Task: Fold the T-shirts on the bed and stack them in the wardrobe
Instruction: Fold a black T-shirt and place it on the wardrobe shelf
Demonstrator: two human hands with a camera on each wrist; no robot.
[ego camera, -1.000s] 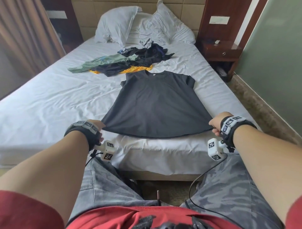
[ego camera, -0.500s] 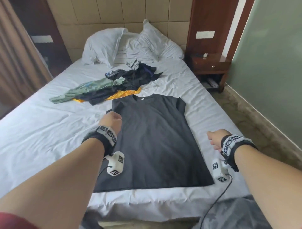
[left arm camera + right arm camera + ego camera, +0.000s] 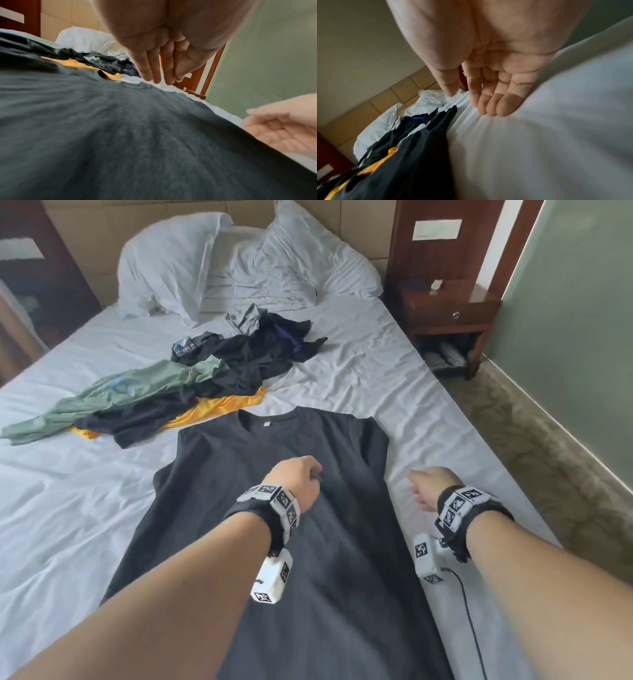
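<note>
The dark T-shirt (image 3: 274, 542) is judged soft and limp; it is best pinched at the shoulders. Left hand (image 3: 298, 481) and right hand (image 3: 431, 487) are relaxed, empty.

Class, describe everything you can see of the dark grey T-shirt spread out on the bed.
The dark grey T-shirt lies flat and unfolded on the white bed sheet, its round collar, with a small white label inside, toward the pillows. The cloth looks like soft knit cotton, mostly smooth. Both short sleeves look tucked in. The left hand hovers over its chest with straight fingers; contact is unclear. The right hand is beside its right edge, over the sheet.
</note>
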